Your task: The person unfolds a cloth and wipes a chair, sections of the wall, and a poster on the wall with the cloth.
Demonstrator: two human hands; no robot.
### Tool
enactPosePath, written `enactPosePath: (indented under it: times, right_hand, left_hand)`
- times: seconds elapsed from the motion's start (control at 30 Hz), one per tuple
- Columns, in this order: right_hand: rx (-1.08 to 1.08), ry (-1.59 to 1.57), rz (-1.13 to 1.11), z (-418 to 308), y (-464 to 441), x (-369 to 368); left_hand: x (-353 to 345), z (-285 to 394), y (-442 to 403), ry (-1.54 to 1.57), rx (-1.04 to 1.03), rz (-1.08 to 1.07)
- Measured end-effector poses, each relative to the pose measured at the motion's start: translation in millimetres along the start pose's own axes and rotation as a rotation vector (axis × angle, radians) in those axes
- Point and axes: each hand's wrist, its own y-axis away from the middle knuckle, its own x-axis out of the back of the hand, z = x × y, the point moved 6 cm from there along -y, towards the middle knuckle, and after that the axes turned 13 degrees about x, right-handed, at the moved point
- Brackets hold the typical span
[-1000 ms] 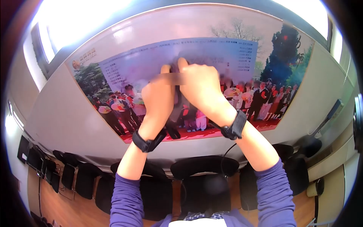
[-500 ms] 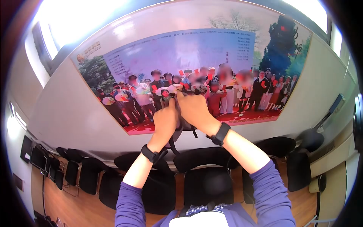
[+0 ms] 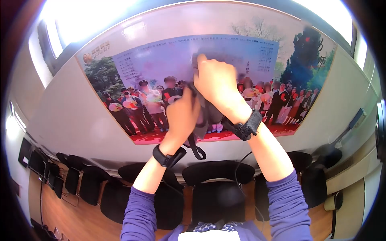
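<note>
A dark grey, soft item [image 3: 213, 115], which looks like fabric, hangs between my hands, with a black strap loop [image 3: 198, 153] dangling from its lower end. Its exact kind is unclear, as my hands cover much of it and its top is blurred. My right hand [image 3: 219, 82] is closed on its upper part, knuckles turned toward me. Lower and to the left, my left hand [image 3: 181, 116] is closed at the item's left edge, its fingers partly smeared by motion. Behind both hands is a large printed group photo [image 3: 132, 72].
Black chairs [image 3: 219, 201] stand in a row below the white wall [image 3: 60, 120], over a wooden floor [image 3: 76, 213]. A thin black cable [image 3: 238, 176] hangs down near the middle chair. A long-handled object [image 3: 354, 120] leans at the right.
My right hand has risen, drawing the upper part of the grey item up with it. My left hand has shifted slightly up and right. More of the item and its strap loop now shows.
</note>
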Motion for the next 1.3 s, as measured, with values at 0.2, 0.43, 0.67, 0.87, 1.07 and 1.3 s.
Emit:
enactPosePath:
  times: [0.2,0.43,0.67,0.87,1.07,1.3]
  right_hand:
    - [0.033,-0.055,0.003,-11.8,24.2,-32.5]
    - [0.033,-0.032,-0.008,-18.9,44.8,-56.3]
    - [0.038,0.005,0.068,-25.5,69.2,-78.4]
    - [0.059,-0.095,-0.188,-24.4,120.1,-110.2]
    - [0.071,-0.144,0.020,-7.5,128.9,-90.4]
    - [0.013,-0.109,0.207,20.4,109.5,-36.4]
  left_hand:
    - [-46.0,-12.0,41.0,0.263,-0.084,-0.204]
    - [-42.1,-41.3,65.2,-0.031,0.070,-0.359]
    - [11.3,-41.8,69.1,0.066,0.128,-0.332]
    - [55.1,-22.7,53.6,0.028,0.003,-0.200]
    - [50.6,-4.6,36.1,-0.345,-0.268,-0.002]
    - [11.4,22.7,4.1,-0.551,-0.338,0.126]
